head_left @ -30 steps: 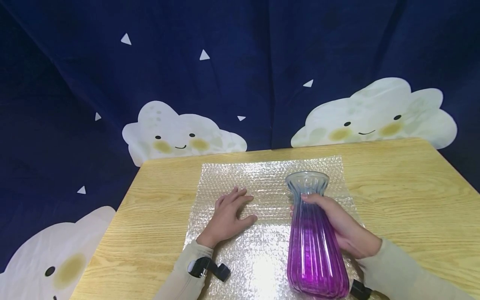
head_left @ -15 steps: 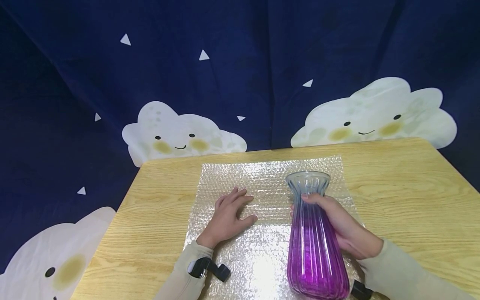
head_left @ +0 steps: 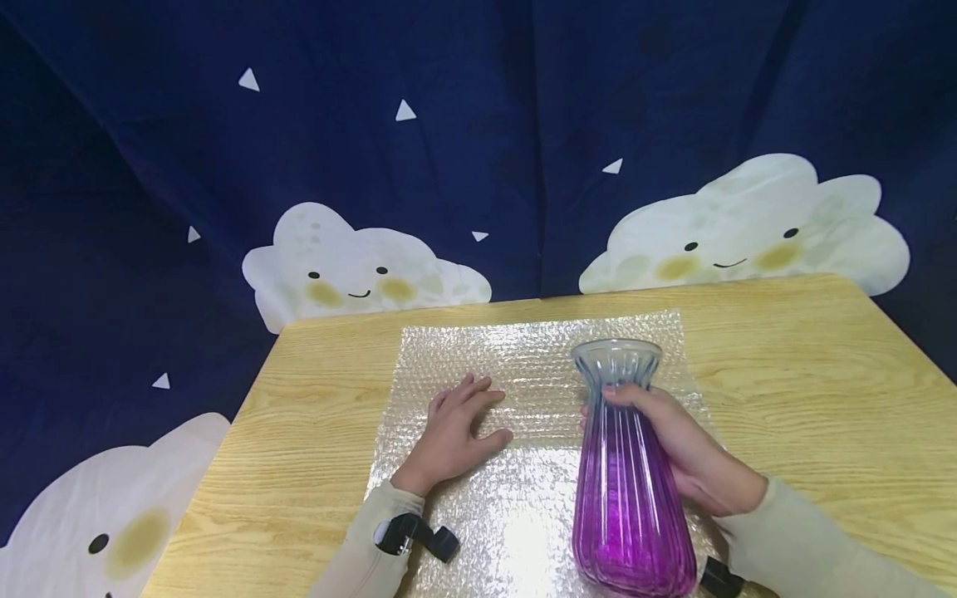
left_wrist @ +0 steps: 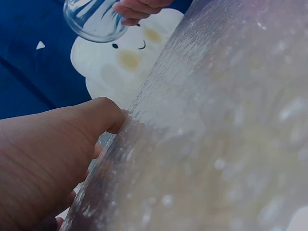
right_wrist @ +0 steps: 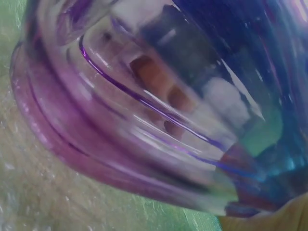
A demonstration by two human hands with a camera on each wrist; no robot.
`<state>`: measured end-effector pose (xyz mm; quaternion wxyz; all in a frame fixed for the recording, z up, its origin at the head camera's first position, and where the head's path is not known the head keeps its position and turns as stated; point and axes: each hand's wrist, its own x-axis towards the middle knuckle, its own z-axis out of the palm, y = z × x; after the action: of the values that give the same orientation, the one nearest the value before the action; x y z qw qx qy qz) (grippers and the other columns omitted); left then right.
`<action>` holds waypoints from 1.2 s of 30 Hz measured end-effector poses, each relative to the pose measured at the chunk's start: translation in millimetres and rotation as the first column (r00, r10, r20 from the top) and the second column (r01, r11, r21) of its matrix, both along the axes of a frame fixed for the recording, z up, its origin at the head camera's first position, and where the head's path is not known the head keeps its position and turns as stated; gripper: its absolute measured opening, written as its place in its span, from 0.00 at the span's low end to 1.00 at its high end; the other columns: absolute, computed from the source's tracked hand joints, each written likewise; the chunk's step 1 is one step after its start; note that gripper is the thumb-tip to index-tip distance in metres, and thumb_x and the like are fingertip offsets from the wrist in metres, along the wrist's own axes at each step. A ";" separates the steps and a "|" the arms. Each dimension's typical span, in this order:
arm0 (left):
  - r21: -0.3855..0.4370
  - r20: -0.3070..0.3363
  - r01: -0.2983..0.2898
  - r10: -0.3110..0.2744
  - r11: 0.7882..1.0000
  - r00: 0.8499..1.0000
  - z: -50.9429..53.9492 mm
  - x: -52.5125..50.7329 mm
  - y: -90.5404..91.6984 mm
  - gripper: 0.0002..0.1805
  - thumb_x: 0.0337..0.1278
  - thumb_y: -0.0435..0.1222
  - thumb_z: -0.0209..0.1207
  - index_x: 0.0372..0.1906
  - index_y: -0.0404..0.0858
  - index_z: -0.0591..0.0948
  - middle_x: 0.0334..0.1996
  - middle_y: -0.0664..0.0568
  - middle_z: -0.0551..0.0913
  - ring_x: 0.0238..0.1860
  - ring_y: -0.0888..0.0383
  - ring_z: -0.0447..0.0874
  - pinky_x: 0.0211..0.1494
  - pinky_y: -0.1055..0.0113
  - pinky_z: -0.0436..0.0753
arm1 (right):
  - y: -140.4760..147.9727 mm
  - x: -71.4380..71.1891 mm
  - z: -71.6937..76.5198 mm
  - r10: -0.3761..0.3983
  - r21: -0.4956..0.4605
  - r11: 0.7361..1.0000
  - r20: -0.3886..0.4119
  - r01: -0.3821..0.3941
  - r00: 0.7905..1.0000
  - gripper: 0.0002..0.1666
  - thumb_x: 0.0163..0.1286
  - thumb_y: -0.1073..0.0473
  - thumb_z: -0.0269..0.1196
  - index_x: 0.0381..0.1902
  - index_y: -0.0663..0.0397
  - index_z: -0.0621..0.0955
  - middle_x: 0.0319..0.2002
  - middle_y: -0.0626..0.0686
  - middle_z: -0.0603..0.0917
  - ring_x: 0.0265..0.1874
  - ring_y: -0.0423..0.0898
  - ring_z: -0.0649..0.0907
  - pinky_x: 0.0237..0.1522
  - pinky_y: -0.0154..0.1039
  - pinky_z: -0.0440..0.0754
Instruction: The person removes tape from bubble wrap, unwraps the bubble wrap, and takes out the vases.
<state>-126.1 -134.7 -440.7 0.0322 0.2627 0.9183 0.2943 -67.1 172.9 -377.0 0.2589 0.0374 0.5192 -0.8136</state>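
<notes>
A ribbed glass vase, clear at its flared rim and purple toward the base, is gripped below the neck by my right hand. The thumb lies across the near side. My left hand rests with spread fingers on a sheet of bubble wrap. In the left wrist view, that hand borders the shiny wrap, and the vase rim shows beyond. The right wrist view is mostly vase, with part of the hand at the bottom. Whether the base touches the wrap is unclear.
The bubble wrap lies flat on a wooden table. Behind the table hangs a dark blue curtain printed with white clouds and triangles. Black wrist camera mounts are strapped over light sleeves.
The vase's rim has shifted very slightly to the right in my right hand's grip. My left hand has stayed still on the bubble wrap.
</notes>
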 end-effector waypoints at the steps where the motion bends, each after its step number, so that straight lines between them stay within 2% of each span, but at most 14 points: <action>1: -0.002 0.002 0.000 0.000 1.000 1.000 0.1 -0.1 0.0 0.35 0.63 0.56 0.63 0.71 0.46 0.76 0.80 0.46 0.66 0.84 0.43 0.53 0.83 0.37 0.49 | 0.2 -0.1 0.1 -0.001 -0.006 1.000 -0.004 0.000 1.000 0.37 0.80 0.52 0.54 0.77 0.53 0.50 0.50 0.49 0.85 0.45 0.44 0.88 0.56 0.49 0.88; 5: -0.001 0.003 -0.003 0.003 1.000 1.000 0.6 -0.1 0.6 0.35 0.63 0.56 0.63 0.71 0.46 0.76 0.80 0.46 0.66 0.84 0.43 0.53 0.83 0.37 0.50 | 1.6 -0.2 0.4 -0.002 -0.018 1.000 -0.024 0.001 1.000 0.25 0.81 0.54 0.53 0.67 0.56 0.61 0.47 0.48 0.87 0.42 0.43 0.89 0.53 0.47 0.89; 8: 0.009 -0.005 -0.003 0.003 1.000 1.000 1.3 0.4 1.0 0.34 0.62 0.55 0.64 0.70 0.46 0.77 0.79 0.45 0.67 0.84 0.42 0.54 0.83 0.36 0.50 | 2.5 0.1 0.7 -0.001 -0.009 1.000 -0.040 0.001 0.999 0.21 0.81 0.54 0.53 0.64 0.56 0.64 0.46 0.48 0.88 0.42 0.43 0.89 0.52 0.46 0.90; 27: -0.003 0.017 -0.003 0.004 1.000 1.000 1.2 0.3 0.3 0.34 0.63 0.55 0.63 0.71 0.47 0.76 0.80 0.47 0.66 0.85 0.45 0.52 0.84 0.38 0.49 | 3.1 0.0 4.5 -0.007 -0.027 1.000 -0.069 0.005 0.998 0.22 0.81 0.56 0.53 0.66 0.54 0.61 0.45 0.48 0.88 0.42 0.43 0.89 0.53 0.47 0.89; 36: -0.004 0.015 -0.011 0.011 1.000 1.000 0.8 0.4 0.6 0.34 0.62 0.55 0.64 0.71 0.47 0.76 0.80 0.47 0.66 0.85 0.45 0.53 0.84 0.39 0.49 | 2.9 0.1 6.6 -0.014 0.005 1.000 -0.092 0.015 0.996 0.24 0.80 0.56 0.53 0.67 0.56 0.61 0.46 0.49 0.88 0.44 0.44 0.90 0.55 0.49 0.89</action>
<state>-125.7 -134.1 -439.9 0.0380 0.2555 0.9201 0.2945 -67.0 175.7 -370.4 0.2289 0.0045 0.5325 -0.8149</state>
